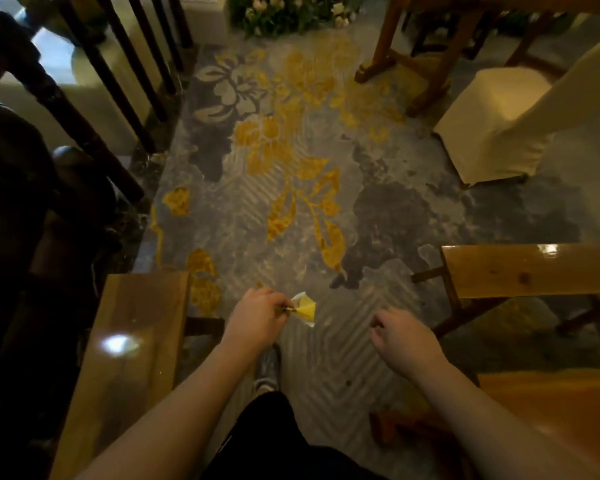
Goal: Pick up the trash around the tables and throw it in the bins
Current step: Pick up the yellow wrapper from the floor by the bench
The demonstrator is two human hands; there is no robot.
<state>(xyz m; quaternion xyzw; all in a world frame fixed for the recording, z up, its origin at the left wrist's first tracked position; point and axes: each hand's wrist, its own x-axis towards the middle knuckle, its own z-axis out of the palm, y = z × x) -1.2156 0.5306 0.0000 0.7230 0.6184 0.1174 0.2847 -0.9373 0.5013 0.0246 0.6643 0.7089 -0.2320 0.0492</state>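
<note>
The step in hand looks like the carry: one piece of trash is already picked up and no bin shows anywhere in view, so the next move calls for walking on along the aisle to find one, while watching the patterned carpet (pixel 291 209) for more litter. The left hand (pixel 257 318) is held out low in front of the body, forearm reaching forward from the near left, its fingers (pixel 284 304) pinched on a small yellow-and-white wrapper (pixel 306 309) that fans out to the right of the fingertips, above the floor and clear of it. The right hand (pixel 400 336) hangs at about the same height, near the wrapper but apart from it, back of the hand up, wrist bent, the fingers loosely curled and holding nothing. A glossy wooden desk (pixel 132 341) stands at the near left and another (pixel 534 271) at the right, with the aisle between them. Farther right sits a chair in a cream cover (pixel 492 126); dark railings (pixel 94 64) run along the far left, and flowers (pixel 284 12) close the far end. One shoe (pixel 267 370) shows below the left wrist, on the carpet.
</note>
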